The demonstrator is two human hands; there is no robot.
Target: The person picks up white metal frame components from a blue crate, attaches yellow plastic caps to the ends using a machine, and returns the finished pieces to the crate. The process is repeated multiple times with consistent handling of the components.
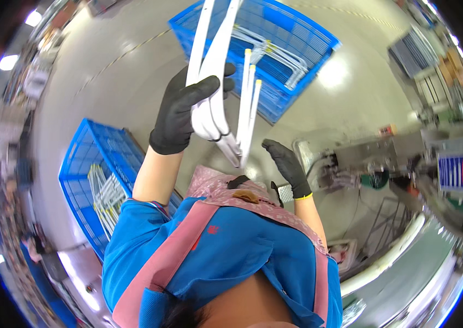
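My left hand (176, 115), in a black glove, is closed around a bundle of white bent metal tubes (216, 57). The bundle rises past the top edge of the view and bends below the hand. Several straight legs with yellow tips (245, 82) stand up from its lower end, right of the hand. To the right of the bundle and apart from it, my right hand (288, 165) wears a black glove with a yellow cuff. Its fingers are stretched out, slightly blurred, with nothing seen in them.
A blue plastic crate (302, 27) ahead holds similar white tube frames (297, 65). Another blue crate (73, 158) with such frames stands close on the left. Machinery (371, 164) is at the right, with a green-topped surface (417, 273) at the lower right.
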